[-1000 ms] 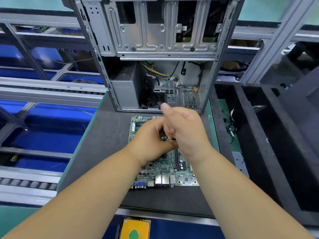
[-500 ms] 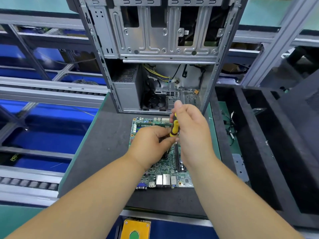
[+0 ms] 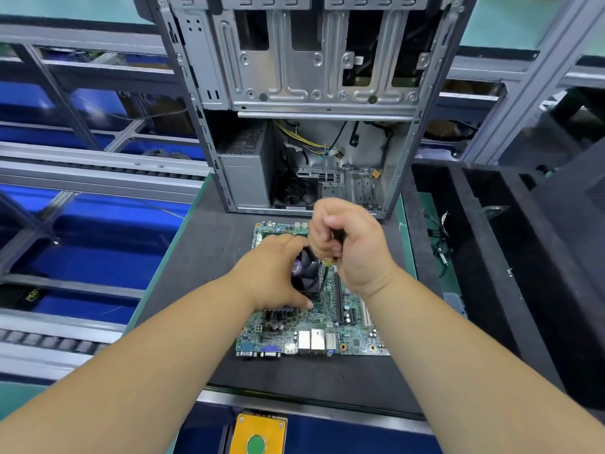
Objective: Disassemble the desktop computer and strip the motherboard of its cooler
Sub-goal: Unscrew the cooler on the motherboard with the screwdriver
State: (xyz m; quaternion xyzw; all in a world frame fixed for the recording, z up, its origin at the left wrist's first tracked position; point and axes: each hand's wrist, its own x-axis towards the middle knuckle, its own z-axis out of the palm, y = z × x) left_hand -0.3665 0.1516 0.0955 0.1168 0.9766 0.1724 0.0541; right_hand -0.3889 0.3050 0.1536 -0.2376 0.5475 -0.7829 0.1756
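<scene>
I have both bare forearms reaching in from the six o'clock edge and converging toward the centre of view. My left hand lies palm-down with its fingers curled around something, thumb tip at about five o'clock of the hand and knuckles toward twelve. My right hand sits just at its two o'clock, slightly higher, closed into a fist around a thin handle, thumb folded across the top and wrist bent downward.
</scene>
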